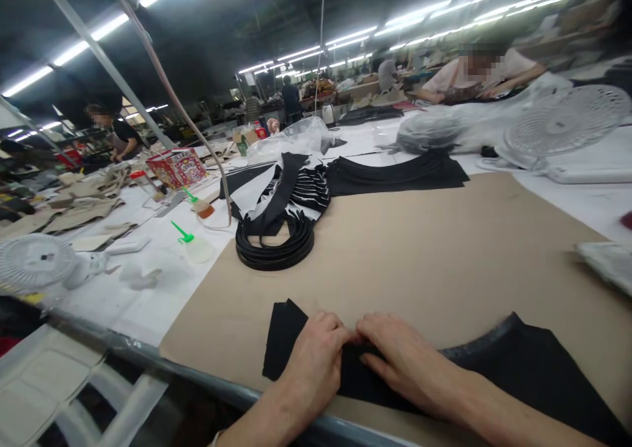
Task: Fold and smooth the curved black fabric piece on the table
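A long black piece of fabric or leather (523, 368) with a curved upper edge lies along the near side of the table. My left hand (320, 345) is closed on that edge near the piece's left end, fingers curled over it. Right beside it, my right hand (395, 351) pinches the same edge, its thumb lower on the black surface. The fingertips of both hands almost meet, and what lies beneath them is hidden. Beyond my hands sits a coil of black strip (274, 253), with black and white cut pieces (291, 190) heaped against it.
Brown board (474, 249) covers the work area. More black pieces (395, 174) are stacked at its far edge. Green-tipped bottles (197, 246), a patterned red box (176, 167) and white fans (567, 121) stand around. A co-worker (484, 75) leans over the table at far right.
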A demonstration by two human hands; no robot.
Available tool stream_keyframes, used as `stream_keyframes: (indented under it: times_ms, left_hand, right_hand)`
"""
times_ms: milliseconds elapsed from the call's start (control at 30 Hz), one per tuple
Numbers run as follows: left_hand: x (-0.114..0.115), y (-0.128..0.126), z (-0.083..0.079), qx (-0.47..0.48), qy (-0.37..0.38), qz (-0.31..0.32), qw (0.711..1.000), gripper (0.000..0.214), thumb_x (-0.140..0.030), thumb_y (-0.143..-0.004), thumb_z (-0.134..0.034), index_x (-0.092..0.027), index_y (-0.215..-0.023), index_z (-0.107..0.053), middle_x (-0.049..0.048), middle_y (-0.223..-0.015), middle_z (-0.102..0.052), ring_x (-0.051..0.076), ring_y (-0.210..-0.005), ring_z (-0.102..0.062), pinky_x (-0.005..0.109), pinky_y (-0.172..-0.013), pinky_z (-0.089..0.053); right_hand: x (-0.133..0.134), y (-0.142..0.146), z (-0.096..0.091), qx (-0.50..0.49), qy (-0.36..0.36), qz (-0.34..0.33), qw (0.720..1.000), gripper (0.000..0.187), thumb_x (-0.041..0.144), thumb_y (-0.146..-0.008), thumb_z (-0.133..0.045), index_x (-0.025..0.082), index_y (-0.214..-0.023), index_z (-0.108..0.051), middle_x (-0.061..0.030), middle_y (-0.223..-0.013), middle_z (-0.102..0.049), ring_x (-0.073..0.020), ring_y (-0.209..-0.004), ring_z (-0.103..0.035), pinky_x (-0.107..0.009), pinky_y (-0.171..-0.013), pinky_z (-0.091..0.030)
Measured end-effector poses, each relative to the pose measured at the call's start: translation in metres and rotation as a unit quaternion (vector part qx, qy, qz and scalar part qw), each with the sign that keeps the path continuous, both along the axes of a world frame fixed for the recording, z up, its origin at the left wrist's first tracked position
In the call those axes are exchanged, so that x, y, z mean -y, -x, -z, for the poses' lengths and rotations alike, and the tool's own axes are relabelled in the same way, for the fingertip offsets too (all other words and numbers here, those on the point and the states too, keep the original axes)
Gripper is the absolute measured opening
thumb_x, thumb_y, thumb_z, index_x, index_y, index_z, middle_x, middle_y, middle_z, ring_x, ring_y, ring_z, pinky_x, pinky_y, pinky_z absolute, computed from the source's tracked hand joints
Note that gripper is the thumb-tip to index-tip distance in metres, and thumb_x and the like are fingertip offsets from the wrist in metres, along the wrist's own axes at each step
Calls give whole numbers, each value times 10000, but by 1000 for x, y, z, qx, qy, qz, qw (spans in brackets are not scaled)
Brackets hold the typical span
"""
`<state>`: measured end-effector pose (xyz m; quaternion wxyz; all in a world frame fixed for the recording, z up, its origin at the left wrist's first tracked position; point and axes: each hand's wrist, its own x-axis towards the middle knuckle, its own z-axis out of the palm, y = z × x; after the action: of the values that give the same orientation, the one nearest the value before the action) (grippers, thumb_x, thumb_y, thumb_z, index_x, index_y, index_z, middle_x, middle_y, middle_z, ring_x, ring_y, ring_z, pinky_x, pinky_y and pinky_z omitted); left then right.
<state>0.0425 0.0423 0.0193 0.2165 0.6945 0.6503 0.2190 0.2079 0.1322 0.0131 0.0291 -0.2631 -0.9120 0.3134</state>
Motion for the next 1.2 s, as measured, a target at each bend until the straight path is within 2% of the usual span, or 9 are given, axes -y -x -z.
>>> stream_keyframes:
  times_ms: [200, 333, 433, 533, 633, 733, 800, 967, 1200]
  left_hand:
    - [9, -4, 8, -41, -22, 25, 999, 353, -52, -914, -373, -215, -990, -677, 33, -928, -616, 173, -902, -542, 293, -811, -465]
    - [17, -4, 19, -54, -49, 26, 997, 337, -122, -955, -349, -206, -1063, -657, 47, -940, -619, 183, -887, -542, 303, -793, -478]
    - [21, -5, 23, -42, -63, 22, 997, 344, -122, -953, -345, -203, -1114, -638, 54, -951, -619, 189, -899, -534, 308, -797, -478]
    - [21, -7, 19, -15, -57, 5, 998, 369, -79, -924, -362, -226, -1114, -642, 48, -962, -615, 187, -912, -531, 322, -813, -464]
    - [16, -11, 10, -5, -32, -31, 999, 330, -74, -878, -463, -260, -1066, -658, 27, -946, -601, 189, -923, -530, 348, -838, -435]
    - [6, -15, 3, 10, 1, -34, 999, 393, -41, -794, -534, -292, -1072, -653, 6, -961, -603, 197, -967, -530, 373, -885, -403]
    - [-1, -16, -1, 25, 25, -24, 999, 439, -5, -746, -519, -291, -1047, -662, 0, -968, -615, 195, -980, -535, 374, -901, -395]
    - [-13, -16, -5, 54, 65, -15, 996, 363, 38, -657, -496, -201, -866, -672, 18, -914, -631, 185, -935, -551, 325, -852, -428]
    - [-13, -17, -1, 45, 50, 2, 998, 410, 64, -636, -459, -202, -856, -681, 18, -896, -627, 176, -908, -558, 303, -816, -440]
  right_hand:
    - [-2, -12, 0, -36, -22, -22, 999, 118, 95, -868, -520, 201, -850, -567, -13, -895, -603, -180, -832, -540, -345, -807, -364]
    - [-3, -19, 2, -37, -48, -51, 997, 156, 115, -927, -460, 198, -848, -566, -17, -887, -588, -182, -823, -523, -359, -804, -356]
    - [-3, -24, -1, -37, -50, -60, 996, 122, 125, -921, -484, 199, -871, -567, -22, -922, -587, -193, -870, -518, -374, -831, -348]
    - [-4, -25, -3, -39, -33, -41, 998, 76, 142, -882, -558, 210, -912, -573, -23, -978, -588, -209, -939, -512, -388, -876, -338]
    - [-6, -22, -4, -31, -17, -29, 999, 127, 152, -837, -602, 222, -938, -570, -19, -992, -595, -221, -966, -515, -401, -896, -335]
    - [-7, -17, -5, -6, -14, -17, 1000, 138, 167, -802, -611, 213, -920, -557, -28, -970, -604, -235, -946, -522, -416, -882, -345]
    - [-8, -15, -7, 12, -12, -7, 1000, 112, 185, -792, -609, 203, -888, -552, -37, -943, -605, -238, -922, -525, -415, -867, -356]
    - [-11, -14, -14, 33, 1, -6, 999, 92, 187, -763, -615, 197, -841, -567, -41, -905, -606, -229, -883, -544, -377, -819, -375]
    - [-9, -26, -9, 2, 50, 22, 999, 83, 143, -760, -601, 205, -805, -568, -4, -854, -602, -188, -835, -542, -317, -749, -379]
